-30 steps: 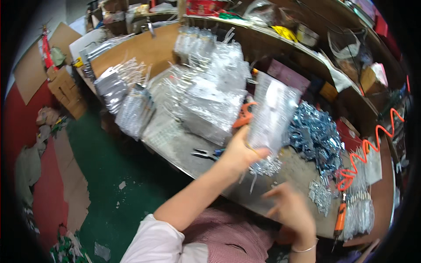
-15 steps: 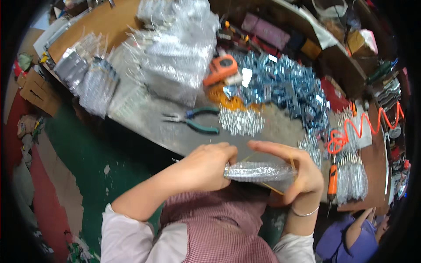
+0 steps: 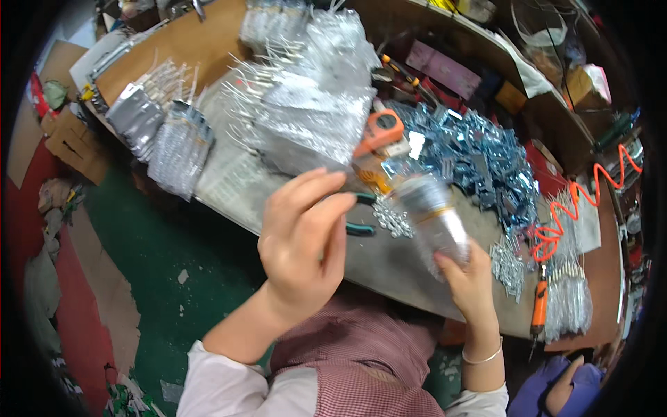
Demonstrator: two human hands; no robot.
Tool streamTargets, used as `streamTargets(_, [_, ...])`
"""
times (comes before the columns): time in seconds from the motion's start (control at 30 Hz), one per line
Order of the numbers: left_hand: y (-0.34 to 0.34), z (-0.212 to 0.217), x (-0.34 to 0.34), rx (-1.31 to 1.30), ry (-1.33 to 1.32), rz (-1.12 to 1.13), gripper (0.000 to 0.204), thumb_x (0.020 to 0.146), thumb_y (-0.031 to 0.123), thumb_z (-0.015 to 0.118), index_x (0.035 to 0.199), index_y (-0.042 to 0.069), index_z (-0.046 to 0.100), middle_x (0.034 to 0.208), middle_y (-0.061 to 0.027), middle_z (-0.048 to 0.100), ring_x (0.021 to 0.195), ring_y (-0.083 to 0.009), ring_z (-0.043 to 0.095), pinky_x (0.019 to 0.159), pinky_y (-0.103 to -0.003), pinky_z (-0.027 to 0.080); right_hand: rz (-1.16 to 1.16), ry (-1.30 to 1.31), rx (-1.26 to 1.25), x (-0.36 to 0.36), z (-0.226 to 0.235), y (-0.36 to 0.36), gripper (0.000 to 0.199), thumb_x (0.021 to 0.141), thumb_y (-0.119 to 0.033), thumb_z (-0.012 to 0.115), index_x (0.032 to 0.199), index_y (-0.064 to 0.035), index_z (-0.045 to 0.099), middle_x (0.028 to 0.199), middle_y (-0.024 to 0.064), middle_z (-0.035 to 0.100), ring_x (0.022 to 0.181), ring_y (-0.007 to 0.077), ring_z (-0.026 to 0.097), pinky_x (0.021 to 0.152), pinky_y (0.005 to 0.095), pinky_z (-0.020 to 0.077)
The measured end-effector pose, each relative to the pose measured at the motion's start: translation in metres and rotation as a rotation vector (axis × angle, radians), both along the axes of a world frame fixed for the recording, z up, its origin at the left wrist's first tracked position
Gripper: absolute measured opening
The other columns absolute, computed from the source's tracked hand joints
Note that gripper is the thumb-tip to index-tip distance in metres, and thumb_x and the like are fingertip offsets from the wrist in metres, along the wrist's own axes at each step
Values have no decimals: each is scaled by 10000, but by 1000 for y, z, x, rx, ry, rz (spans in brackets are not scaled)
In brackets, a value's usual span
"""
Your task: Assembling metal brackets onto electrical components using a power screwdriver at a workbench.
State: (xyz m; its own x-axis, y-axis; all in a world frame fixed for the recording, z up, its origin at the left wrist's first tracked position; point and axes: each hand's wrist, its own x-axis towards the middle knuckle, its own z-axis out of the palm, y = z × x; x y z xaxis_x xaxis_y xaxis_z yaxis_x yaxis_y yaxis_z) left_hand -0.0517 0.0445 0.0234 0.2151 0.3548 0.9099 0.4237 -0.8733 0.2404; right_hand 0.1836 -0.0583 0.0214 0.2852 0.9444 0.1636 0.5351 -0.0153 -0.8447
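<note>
My right hand (image 3: 472,285) grips a bubble-wrapped bundle (image 3: 445,233) with a thin yellowish rubber band round it. The bundle is tilted over the worktable (image 3: 389,267), its upper end blurred. To its left my left hand (image 3: 302,240) is raised with fingers bent and apart, holding nothing I can see. Pliers with green handles (image 3: 361,229) lie behind the left hand, which hides their jaws. Between the pliers and the bundle is a heap of small silvery metal pieces (image 3: 392,217), partly covered by the bundle.
Behind stand a large stack of bubble-wrapped bundles (image 3: 309,118), an orange tool (image 3: 382,130) and a pile of bluish metal parts (image 3: 479,153). More wrapped bundles (image 3: 180,149) sit left. At right hangs an orange screwdriver (image 3: 540,306) beside a red coiled cord (image 3: 577,194); another person (image 3: 556,389) is lower right.
My left hand has let go of the bundle and moved up and left. The right hand has tilted the bundle upright; the band, stretched by its fingers before, now sits round the bundle.
</note>
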Motion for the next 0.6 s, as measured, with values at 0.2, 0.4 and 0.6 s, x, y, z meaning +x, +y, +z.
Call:
streamTargets(0.2, [-34,-14,25,-918,-694,-633,795,845,315,685,1429,12,238,1333,-166,458,1093,-208,562,914,-337,453,408,-369,254,-103,7,11,542,750,-100,691,1239,17,489,1179,238,522,1005,414,544,867,436,469])
streamTargets(0.4, [69,9,-101,-599,-346,214,901,675,169,807,1424,20,329,1370,-182,456,1256,-276,447,1061,-368,333,378,-465,66,-45,27,-6,471,690,-103,726,1143,-60,603,1218,179,535,1087,357,521,916,420,444])
streamTargets(0.6, [142,13,-213,-503,47,661,774,690,145,771,1385,114,432,1267,-158,536,1171,-295,519,996,-372,397,337,-330,-7,-18,16,-19,393,680,-62,706,1065,-34,631,1146,166,569,1023,344,550,876,401,456])
